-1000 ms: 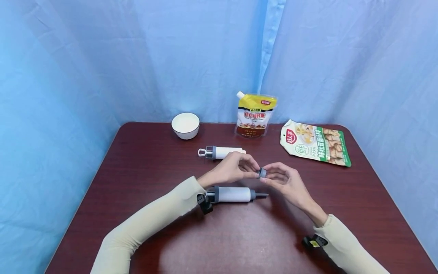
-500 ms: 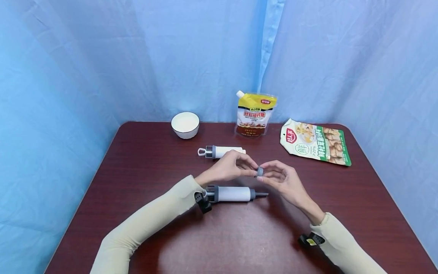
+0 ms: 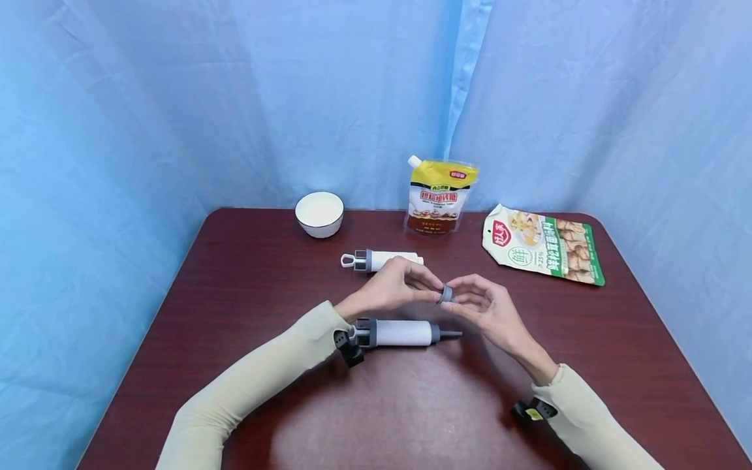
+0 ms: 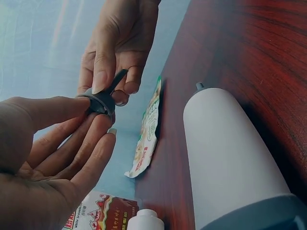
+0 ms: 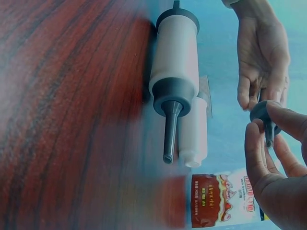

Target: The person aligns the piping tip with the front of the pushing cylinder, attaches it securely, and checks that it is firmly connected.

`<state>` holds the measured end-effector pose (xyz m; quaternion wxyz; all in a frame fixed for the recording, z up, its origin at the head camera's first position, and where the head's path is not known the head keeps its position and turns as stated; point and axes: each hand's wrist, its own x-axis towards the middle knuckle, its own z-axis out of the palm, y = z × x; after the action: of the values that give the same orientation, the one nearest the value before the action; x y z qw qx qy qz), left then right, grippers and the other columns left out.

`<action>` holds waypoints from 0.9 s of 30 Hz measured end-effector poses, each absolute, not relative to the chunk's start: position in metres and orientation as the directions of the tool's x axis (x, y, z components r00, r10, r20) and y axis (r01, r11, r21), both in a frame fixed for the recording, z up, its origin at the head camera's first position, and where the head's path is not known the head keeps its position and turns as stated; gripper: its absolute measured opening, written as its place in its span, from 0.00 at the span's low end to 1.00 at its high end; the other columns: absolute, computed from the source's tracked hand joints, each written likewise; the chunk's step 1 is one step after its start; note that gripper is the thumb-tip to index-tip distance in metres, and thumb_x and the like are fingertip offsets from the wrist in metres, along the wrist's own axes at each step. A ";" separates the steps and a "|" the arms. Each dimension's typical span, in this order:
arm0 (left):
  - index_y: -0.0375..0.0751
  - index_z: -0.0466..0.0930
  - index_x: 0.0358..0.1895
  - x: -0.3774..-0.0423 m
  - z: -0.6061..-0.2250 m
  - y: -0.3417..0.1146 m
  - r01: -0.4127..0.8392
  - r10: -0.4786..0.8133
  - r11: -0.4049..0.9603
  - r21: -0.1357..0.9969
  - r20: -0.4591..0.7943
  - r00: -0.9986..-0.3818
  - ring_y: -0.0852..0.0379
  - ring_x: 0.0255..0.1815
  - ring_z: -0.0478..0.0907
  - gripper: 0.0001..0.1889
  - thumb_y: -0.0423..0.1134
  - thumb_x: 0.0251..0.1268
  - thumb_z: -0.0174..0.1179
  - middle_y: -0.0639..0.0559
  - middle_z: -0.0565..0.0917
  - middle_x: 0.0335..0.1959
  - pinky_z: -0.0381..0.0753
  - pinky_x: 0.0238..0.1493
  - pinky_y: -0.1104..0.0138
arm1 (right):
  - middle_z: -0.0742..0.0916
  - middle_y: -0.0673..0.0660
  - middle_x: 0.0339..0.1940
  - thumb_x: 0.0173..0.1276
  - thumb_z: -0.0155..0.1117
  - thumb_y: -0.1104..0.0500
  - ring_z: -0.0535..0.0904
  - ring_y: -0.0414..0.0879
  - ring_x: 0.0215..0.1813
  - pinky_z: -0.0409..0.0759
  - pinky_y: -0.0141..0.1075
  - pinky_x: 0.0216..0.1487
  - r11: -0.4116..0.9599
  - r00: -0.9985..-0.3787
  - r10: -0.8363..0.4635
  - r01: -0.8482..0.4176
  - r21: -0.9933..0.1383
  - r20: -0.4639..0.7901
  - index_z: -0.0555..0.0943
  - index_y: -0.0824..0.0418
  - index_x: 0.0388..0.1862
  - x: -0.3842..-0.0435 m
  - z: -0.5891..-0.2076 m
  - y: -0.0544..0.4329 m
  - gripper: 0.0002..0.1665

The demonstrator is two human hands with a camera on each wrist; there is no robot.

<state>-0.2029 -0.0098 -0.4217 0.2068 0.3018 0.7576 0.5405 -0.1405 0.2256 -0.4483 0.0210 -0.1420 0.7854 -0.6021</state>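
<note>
Both hands meet above the middle of the table around a small grey nozzle cap (image 3: 446, 294). It has a round collar and a thin spout, and the spout shows beside the right hand's fingers in the left wrist view. My left hand (image 3: 396, 287) pinches the collar from the left, and my right hand (image 3: 486, 305) grips its other side with thumb and fingers. Below them lies a white pastry syringe (image 3: 403, 333) with a grey end collar and long nozzle (image 5: 172, 134). Behind the left hand lies a second white syringe (image 3: 382, 261), partly hidden, its front end without a nozzle.
At the back of the dark red table (image 3: 376, 418) stand a white bowl (image 3: 320, 225) and a spouted yellow, white and brown pouch (image 3: 439, 196). A green and white food packet (image 3: 540, 247) lies at the back right. Blue curtains (image 3: 352, 98) surround the table's back and sides.
Both hands shifted slightly left with the nozzle cap during the first half second, the right hand's fingers moving further over it. Since then they have hardly moved.
</note>
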 end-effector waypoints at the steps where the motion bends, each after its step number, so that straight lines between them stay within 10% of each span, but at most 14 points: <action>1: 0.39 0.91 0.49 -0.203 -0.422 -0.010 0.233 0.680 0.229 0.945 0.016 -0.733 0.57 0.45 0.91 0.10 0.32 0.64 0.72 0.45 0.93 0.44 0.87 0.48 0.69 | 0.90 0.49 0.49 0.66 0.75 0.66 0.88 0.39 0.47 0.85 0.30 0.51 0.234 -0.959 -0.247 -0.198 -0.952 0.139 0.81 0.65 0.57 -0.141 -0.448 0.226 0.21; 27: 0.40 0.90 0.51 -0.222 -0.422 -0.039 0.340 0.629 0.367 0.866 0.038 -0.777 0.53 0.46 0.88 0.14 0.36 0.62 0.75 0.42 0.91 0.49 0.86 0.49 0.69 | 0.86 0.55 0.56 0.67 0.76 0.62 0.88 0.36 0.51 0.85 0.29 0.52 0.288 -0.966 -0.241 -0.157 -0.945 0.088 0.82 0.63 0.57 -0.146 -0.451 0.235 0.21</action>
<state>-0.2222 -0.0390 -0.4223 0.1513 0.2979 0.8128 0.4772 -0.1458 0.2345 -0.4506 0.0360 -0.1244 0.8017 -0.5836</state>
